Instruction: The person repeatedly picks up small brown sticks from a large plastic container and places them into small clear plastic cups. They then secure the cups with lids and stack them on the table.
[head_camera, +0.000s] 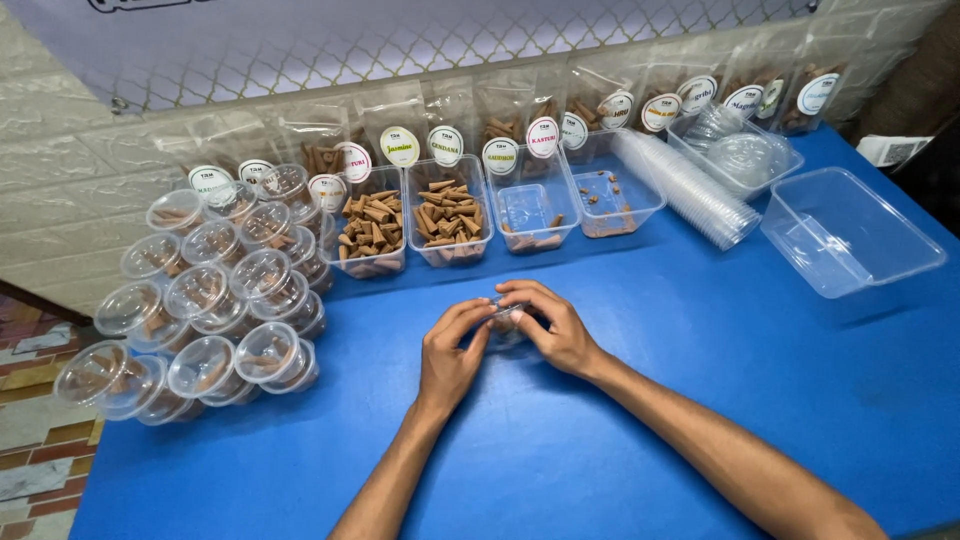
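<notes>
Both hands meet at the middle of the blue table (640, 420), closed around a small clear cup (506, 322) that sits on the tabletop between them. The left hand (450, 355) curls its fingers against the cup's left side, and the right hand (555, 325) arches over its top and right side, fingertips pressing on it. What is inside the cup is hidden by the fingers.

To the left lies a heap of lidded clear cups (205, 300) holding brown cones. Behind the hands, 4 clear tubs (450, 225) stand in a row: 2 full of brown cones, 2 nearly empty. A long stack of clear lids (690, 190) lies on its side to the right, and a large empty tub (850, 235) sits near the table's right edge
</notes>
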